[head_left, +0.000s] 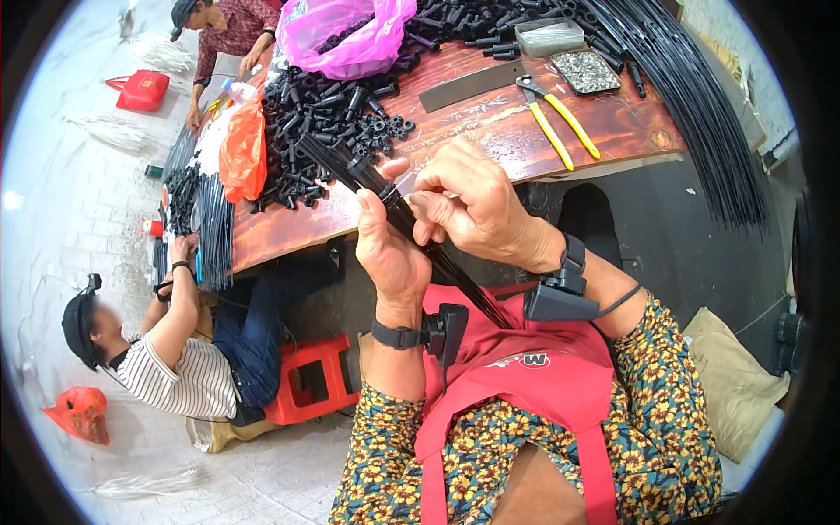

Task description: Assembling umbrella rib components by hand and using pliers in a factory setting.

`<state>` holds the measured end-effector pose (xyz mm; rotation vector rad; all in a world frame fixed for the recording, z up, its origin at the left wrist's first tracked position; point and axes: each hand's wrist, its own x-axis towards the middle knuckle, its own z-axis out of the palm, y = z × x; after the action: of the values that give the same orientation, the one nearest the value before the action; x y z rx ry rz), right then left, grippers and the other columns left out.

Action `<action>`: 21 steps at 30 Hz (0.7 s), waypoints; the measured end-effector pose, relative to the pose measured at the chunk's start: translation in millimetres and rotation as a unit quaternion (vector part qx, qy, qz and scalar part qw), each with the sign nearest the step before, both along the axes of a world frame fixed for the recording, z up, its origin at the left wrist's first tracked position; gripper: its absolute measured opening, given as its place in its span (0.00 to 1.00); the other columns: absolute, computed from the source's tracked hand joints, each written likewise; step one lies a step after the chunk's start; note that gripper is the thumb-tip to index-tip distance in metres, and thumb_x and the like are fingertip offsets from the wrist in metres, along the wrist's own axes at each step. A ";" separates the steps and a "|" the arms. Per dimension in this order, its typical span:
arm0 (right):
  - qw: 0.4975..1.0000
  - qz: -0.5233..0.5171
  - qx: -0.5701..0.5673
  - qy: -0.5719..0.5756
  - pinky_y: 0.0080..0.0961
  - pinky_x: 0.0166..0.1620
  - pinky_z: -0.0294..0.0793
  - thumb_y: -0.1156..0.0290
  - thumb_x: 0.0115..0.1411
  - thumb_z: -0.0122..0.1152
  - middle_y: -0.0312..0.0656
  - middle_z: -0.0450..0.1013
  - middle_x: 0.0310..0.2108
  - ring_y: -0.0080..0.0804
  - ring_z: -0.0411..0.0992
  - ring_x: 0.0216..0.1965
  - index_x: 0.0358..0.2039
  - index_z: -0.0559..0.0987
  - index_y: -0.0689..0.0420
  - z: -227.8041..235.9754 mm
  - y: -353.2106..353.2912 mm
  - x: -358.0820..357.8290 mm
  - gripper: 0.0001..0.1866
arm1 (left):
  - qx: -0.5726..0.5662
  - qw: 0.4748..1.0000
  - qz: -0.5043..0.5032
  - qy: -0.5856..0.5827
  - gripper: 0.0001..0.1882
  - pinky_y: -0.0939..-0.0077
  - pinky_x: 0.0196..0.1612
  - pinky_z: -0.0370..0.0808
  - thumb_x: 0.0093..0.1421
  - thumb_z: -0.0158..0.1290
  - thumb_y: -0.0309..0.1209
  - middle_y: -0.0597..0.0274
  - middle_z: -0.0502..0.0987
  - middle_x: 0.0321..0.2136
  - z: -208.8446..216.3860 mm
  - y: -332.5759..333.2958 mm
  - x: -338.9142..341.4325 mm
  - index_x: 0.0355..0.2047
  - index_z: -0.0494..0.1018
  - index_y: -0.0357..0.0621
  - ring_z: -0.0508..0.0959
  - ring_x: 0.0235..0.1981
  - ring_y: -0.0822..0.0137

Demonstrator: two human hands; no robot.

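Observation:
A bundle of thin black rods (465, 290) runs slantwise from above the table edge down to my red apron. My left hand (391, 258) is wrapped round its middle, thumb pointing up. Close beside it, my right hand (477, 203) is closed in a pinch against the bundle. A thin pale strand (405, 178) shows at its fingertips, next to a dark band round the rods; its far end is hidden. Yellow-handled pliers (558, 124) lie open on the table beyond my right hand.
The wooden table (297, 234) bears heaps of black tubular parts (328, 114), a flat metal bar (470, 85), a tray of small metal pieces (585, 72) and a clear box (549, 37). Long black rods (700, 114) overhang its right end. Two people work at the left, one near a red stool (311, 381).

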<state>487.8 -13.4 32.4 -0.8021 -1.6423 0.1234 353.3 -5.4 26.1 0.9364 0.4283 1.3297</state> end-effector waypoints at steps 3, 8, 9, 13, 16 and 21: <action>0.893 0.163 -0.340 0.245 0.23 0.27 0.72 0.76 0.57 0.57 0.41 0.74 0.19 0.28 0.73 0.21 0.24 0.74 0.62 19.7 -17.8 -7.1 0.06 | -0.037 0.999 0.012 -0.008 0.30 0.76 0.18 0.64 0.68 0.37 0.54 0.60 0.73 0.25 5.9 -2.8 4.8 0.51 0.67 0.36 0.64 0.15 0.73; 0.811 0.320 -0.413 0.262 0.22 0.23 0.75 0.68 0.60 0.57 0.43 0.76 0.20 0.27 0.75 0.20 0.24 0.78 0.65 22.6 -3.2 9.4 0.13 | -0.025 0.999 -0.016 0.030 0.30 0.76 0.13 0.60 0.66 0.36 0.57 0.65 0.64 0.14 -0.1 -1.3 -1.9 0.53 0.64 0.44 0.60 0.10 0.71; 0.850 0.274 -0.394 0.217 0.18 0.26 0.71 0.67 0.59 0.59 0.40 0.77 0.24 0.23 0.74 0.24 0.28 0.78 0.62 19.1 0.6 14.1 0.11 | -0.010 0.999 -0.028 0.028 0.31 0.76 0.13 0.59 0.66 0.36 0.57 0.66 0.62 0.13 -2.1 2.2 -4.2 0.53 0.64 0.43 0.60 0.10 0.71; 0.966 -0.056 -0.252 -0.025 0.31 0.39 0.72 0.63 0.55 0.63 0.46 0.77 0.32 0.34 0.73 0.32 0.32 0.81 0.60 -3.9 11.9 63.2 0.13 | -0.004 1.000 0.024 0.015 0.32 0.76 0.13 0.55 0.66 0.36 0.57 0.69 0.58 0.11 28.6 4.3 -24.6 0.49 0.67 0.39 0.55 0.09 0.73; 0.879 -0.354 -0.259 -0.186 0.43 0.44 0.71 0.54 0.50 0.65 0.53 0.74 0.39 0.50 0.71 0.41 0.32 0.81 0.59 -16.7 10.6 102.6 0.20 | 0.033 0.997 0.075 0.009 0.32 0.76 0.13 0.54 0.67 0.35 0.58 0.70 0.57 0.11 58.2 11.9 -64.3 0.45 0.70 0.39 0.54 0.09 0.74; 0.833 -0.401 -0.322 -0.203 0.46 0.43 0.72 0.45 0.44 0.69 0.55 0.69 0.42 0.54 0.67 0.46 0.35 0.79 0.62 -36.5 17.5 125.1 0.31 | 0.153 0.985 0.020 -0.072 0.30 0.76 0.13 0.56 0.66 0.35 0.59 0.66 0.60 0.12 103.4 15.3 -120.4 0.32 0.69 0.42 0.56 0.09 0.72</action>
<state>612.9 4.1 -4.2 -2.1041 -1.5048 -0.1107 232.9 9.9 129.5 1.0786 0.1328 1.5159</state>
